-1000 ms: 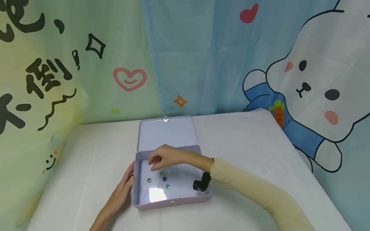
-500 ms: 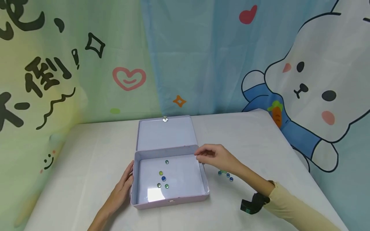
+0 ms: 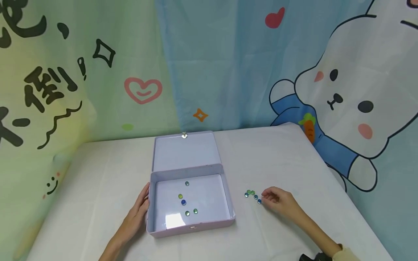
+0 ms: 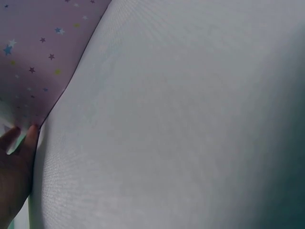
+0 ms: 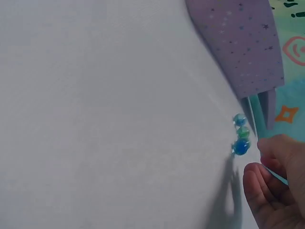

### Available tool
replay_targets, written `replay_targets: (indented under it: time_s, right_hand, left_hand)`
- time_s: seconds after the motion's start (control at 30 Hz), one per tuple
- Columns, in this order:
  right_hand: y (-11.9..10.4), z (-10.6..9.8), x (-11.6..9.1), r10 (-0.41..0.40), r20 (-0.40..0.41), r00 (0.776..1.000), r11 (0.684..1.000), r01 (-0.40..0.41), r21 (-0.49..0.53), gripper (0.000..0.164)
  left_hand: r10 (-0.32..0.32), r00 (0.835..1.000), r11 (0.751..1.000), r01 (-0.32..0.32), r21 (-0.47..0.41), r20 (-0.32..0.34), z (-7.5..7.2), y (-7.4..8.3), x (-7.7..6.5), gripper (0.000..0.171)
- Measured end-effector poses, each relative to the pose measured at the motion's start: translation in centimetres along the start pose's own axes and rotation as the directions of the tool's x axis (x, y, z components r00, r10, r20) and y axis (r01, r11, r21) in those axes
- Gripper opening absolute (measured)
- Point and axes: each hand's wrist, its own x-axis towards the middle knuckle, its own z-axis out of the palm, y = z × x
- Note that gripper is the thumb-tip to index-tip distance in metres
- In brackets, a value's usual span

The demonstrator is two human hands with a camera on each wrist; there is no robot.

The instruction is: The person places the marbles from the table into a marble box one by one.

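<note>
A shallow lilac metal box (image 3: 191, 230) stands with its lid (image 3: 187, 152) folded back. On its floor lie several glass marbles, among them a dark blue marble (image 3: 183, 202) and a yellow-green marble (image 3: 180, 196). My left hand (image 3: 134, 215) rests along the box's left side with its fingers extended. To the right of the box, my right hand (image 3: 279, 202) is beside several blue and green marbles (image 3: 255, 197) on the table. In the right wrist view, the fingers are bent, a gap parts thumb and forefinger, and a blue marble (image 5: 241, 146) sits just off their tips.
A white cloth covers the table (image 3: 114, 163). Behind it hangs a printed curtain (image 3: 209, 65) with a rabbit and hearts. The box's outer wall (image 5: 238, 43) is patterned with small stars. A silver clasp (image 3: 184, 135) is on the lid's far edge.
My right hand has moved from over the box, past its right rim, to the marbles on the table. Two marbles in the box have rolled to the right. The left hand stays in place.
</note>
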Motion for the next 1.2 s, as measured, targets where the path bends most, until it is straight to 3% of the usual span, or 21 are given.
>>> replay_targets:
  time_s: [0.47, 0.73, 1.0, 1.2]
  right_hand:
    - [1.3, 1.1, -0.2, -0.178, 0.017, 0.984, 0.983, 0.179, -0.034, 0.022]
    - [1.4, 1.0, -0.2, -0.210, 0.043, 0.977, 0.976, 0.212, -0.058, 0.023]
    - [1.4, 1.0, -0.1, -0.324, 0.042, 0.945, 0.936, 0.327, -0.130, 0.027]
    - [1.4, 1.1, -0.1, -0.328, 0.046, 0.943, 0.932, 0.332, -0.148, 0.026]
  left_hand:
    - [0.008, 1.000, 1.000, -0.008, 0.002, -0.003, 0.0, -0.2, 0.1, 0.054]
    - [0.026, 1.000, 1.000, -0.026, 0.003, -0.003, 0.0, 0.1, -0.1, 0.054]
    - [0.010, 1.000, 1.000, -0.010, 0.010, 0.000, 0.0, 0.2, -0.2, 0.054]
    - [0.006, 1.000, 1.000, -0.006, 0.014, 0.013, 0.0, 0.0, -0.2, 0.054]
